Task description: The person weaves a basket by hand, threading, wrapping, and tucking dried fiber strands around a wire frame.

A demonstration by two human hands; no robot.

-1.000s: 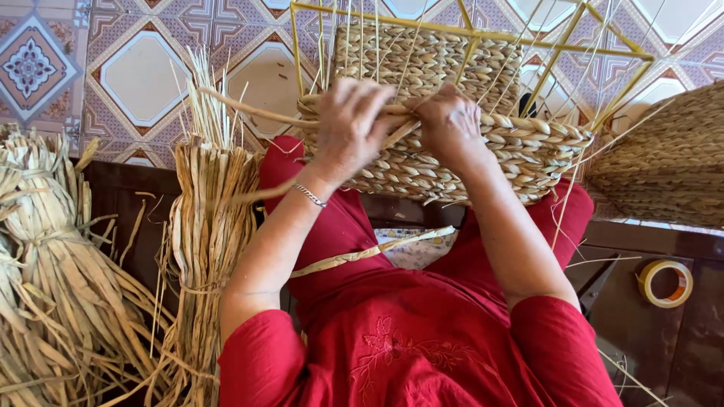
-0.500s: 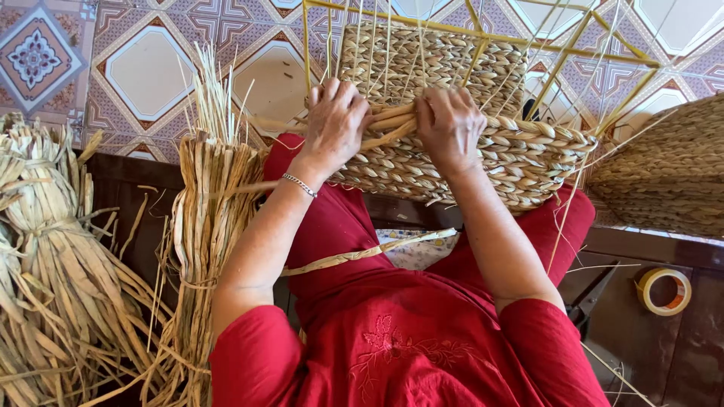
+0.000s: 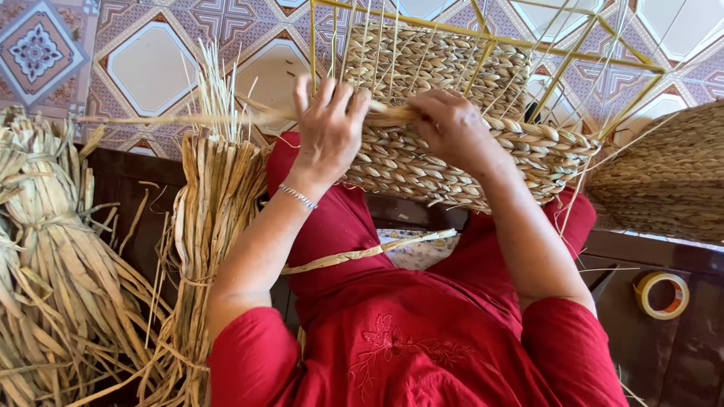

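Note:
A half-woven straw basket rests on my knees, built on a yellow metal frame with thin upright strands. My left hand lies on the basket's near wall, fingers spread over a long dried straw strand that runs off to the left. My right hand pinches the same strand at the top row of the weave. I wear red clothes, and a loose flat strand lies across my lap.
Bundles of dried straw stand at my left, with a bigger tied sheaf at the far left. A finished woven basket sits at the right. A roll of tape lies on the dark bench. Patterned tiles cover the floor.
Both hands have slid along the basket's top row and the strand now stretches out level to the left. The view has shifted slightly.

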